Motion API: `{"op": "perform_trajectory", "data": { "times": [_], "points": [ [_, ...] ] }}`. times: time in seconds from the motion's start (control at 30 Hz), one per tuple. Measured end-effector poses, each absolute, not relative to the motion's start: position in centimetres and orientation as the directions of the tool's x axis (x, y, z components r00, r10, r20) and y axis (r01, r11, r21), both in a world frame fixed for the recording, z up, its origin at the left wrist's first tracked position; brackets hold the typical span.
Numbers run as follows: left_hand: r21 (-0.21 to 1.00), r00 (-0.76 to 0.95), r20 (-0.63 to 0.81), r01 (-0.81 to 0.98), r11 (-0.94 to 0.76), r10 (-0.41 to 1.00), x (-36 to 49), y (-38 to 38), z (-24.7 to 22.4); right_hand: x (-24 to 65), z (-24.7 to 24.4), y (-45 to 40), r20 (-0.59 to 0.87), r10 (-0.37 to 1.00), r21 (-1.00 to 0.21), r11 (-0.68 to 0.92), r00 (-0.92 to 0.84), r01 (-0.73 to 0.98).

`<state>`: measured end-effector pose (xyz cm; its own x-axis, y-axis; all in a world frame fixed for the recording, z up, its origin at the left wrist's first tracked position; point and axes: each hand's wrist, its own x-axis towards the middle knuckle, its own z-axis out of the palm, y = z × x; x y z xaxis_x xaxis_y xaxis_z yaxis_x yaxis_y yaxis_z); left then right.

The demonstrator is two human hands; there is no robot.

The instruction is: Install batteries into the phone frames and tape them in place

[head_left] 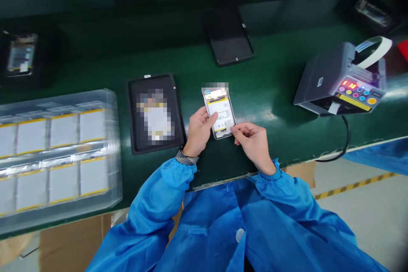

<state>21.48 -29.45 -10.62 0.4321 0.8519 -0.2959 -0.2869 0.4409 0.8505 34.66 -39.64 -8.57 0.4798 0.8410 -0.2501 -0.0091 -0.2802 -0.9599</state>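
Observation:
An opened smartphone [220, 112] with a white battery and its circuit board showing is held above the green bench. My left hand [200, 129] grips it along its left side, thumb lying over the battery. At the lower right corner of the phone, my right hand [254, 141] is closed in a pinch on its edge; whether anything small is between those fingertips cannot be made out. To the left of my hands lies a black tray [135, 138] with a pixelated item in it.
A clear plastic tray [115, 157] with several white batteries covers the bench's left end. On the right stands a grey tape dispenser [325, 78] with a lit panel and a cable [347, 136]. Another black tray [228, 36] lies behind; phones in trays line the back.

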Motion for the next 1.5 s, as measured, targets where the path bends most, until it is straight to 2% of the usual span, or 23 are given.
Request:
{"op": "perform_trajectory", "data": {
  "times": [1.23, 1.5],
  "points": [
    [0.851, 0.424, -0.292, -0.294, 0.435, 0.857, 21.49, -29.41, -10.78, 35.38, -8.54, -39.2, -0.285, 0.84, -0.946, -0.324, 0.461, 0.005],
    [0.856, 0.424, -0.305, -0.271, 0.441, 0.853, 21.41, -29.42, -10.62, 34.68, -8.69, -39.14, -0.234, 0.837, -0.944, -0.318, 0.494, 0.092]
  ]
}}
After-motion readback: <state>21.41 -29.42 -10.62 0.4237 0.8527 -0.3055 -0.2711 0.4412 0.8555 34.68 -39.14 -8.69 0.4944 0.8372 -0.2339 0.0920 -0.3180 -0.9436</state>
